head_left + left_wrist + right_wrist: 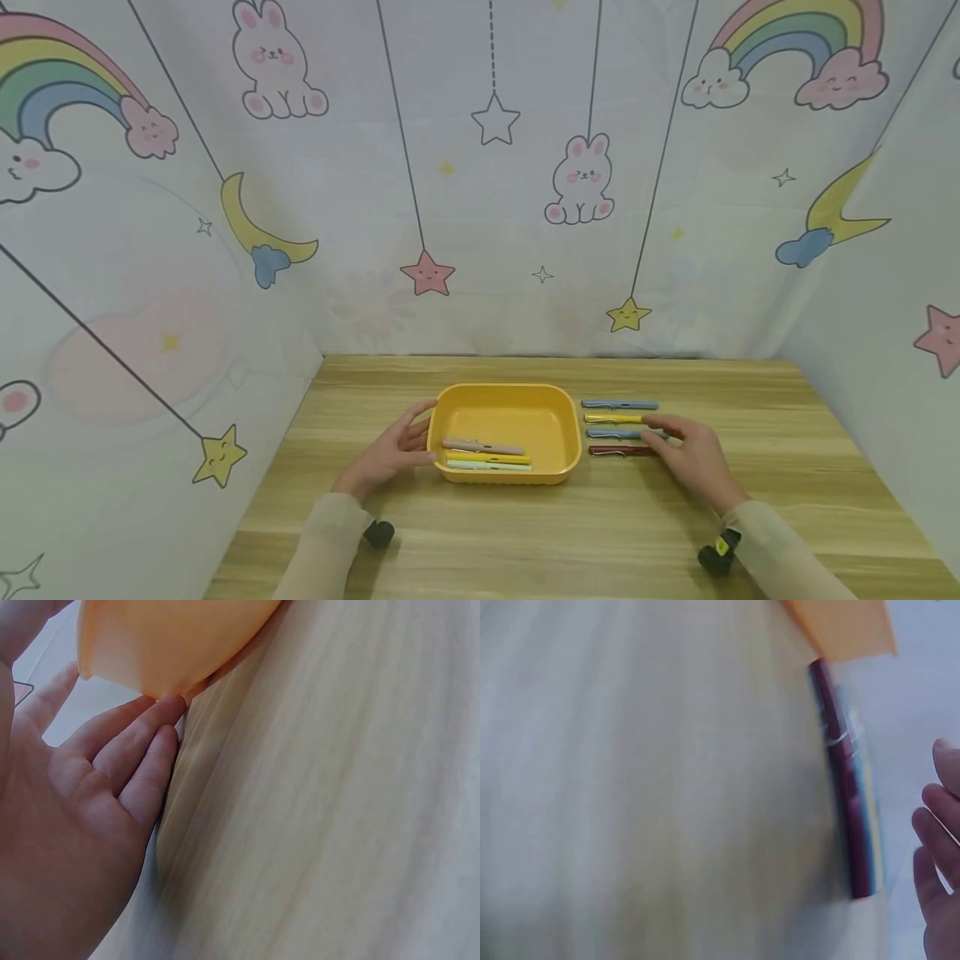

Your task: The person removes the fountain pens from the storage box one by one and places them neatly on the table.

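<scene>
Touching with the left hand [390,454] the yellow tray [562,421], hovering with the right hand [697,460] at a row of four pens.
The left fingers are loosely extended, with the thumb apart from them, and they touch the left end of the tray. Inside it, near the front wall, lie a greyish-pink pen [487,448], a bright yellow pen [491,458] and a pale green pen [487,467]. On the wooden table [487,542], just right of the tray, the row goes from back to front: a greyish-blue pen [622,405], a second yellow pen [611,419], a second blue pen [615,434], a dark red pen [618,451]. Near their right ends, the right thumb and fingers are parted and slightly bent; whether a fingertip touches some pen, I cannot tell.
</scene>
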A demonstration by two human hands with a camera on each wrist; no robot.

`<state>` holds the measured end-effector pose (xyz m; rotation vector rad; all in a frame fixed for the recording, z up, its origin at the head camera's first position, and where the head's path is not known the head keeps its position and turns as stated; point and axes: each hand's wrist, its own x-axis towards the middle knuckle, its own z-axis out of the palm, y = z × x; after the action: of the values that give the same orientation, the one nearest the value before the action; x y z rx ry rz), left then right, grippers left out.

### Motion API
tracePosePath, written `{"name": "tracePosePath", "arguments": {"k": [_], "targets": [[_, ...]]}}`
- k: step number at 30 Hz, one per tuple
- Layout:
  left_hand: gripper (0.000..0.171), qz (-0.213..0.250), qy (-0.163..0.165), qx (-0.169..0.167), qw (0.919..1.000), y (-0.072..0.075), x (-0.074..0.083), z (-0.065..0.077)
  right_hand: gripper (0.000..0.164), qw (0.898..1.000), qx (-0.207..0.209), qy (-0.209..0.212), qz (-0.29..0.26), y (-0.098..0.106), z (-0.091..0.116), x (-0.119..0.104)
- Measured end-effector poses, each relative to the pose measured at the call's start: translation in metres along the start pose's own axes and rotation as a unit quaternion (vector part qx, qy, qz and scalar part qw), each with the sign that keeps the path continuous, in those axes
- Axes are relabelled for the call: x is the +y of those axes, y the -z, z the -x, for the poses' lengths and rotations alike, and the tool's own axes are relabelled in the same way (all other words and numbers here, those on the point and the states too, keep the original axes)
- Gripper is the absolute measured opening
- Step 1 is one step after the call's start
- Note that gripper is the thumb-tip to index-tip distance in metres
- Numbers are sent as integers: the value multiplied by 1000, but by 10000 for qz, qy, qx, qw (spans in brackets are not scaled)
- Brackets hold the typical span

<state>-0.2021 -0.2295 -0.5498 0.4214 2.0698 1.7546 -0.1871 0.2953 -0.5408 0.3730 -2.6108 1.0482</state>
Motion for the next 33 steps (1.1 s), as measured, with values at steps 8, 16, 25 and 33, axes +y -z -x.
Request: {"name": "tracePosePath", "arguments": {"k": [8, 16, 25, 33], "targets": [[91, 2, 10, -6, 10000, -1, 2, 0, 43, 9915, -627, -558, -998, 0, -20, -36], [91, -27, -3, 27, 10000, -1, 2, 1, 44, 9792, -959, -246, -1772, -19, -38, -59], [91, -61, 67, 75, 9999, -1, 4, 1, 49, 9674, -1326, -162, -2153, -44, -51, -85], [90, 28, 9, 6, 10000, 0, 1, 1, 48, 9632, -1536, -106, -2205, -69, -60, -102]]}}
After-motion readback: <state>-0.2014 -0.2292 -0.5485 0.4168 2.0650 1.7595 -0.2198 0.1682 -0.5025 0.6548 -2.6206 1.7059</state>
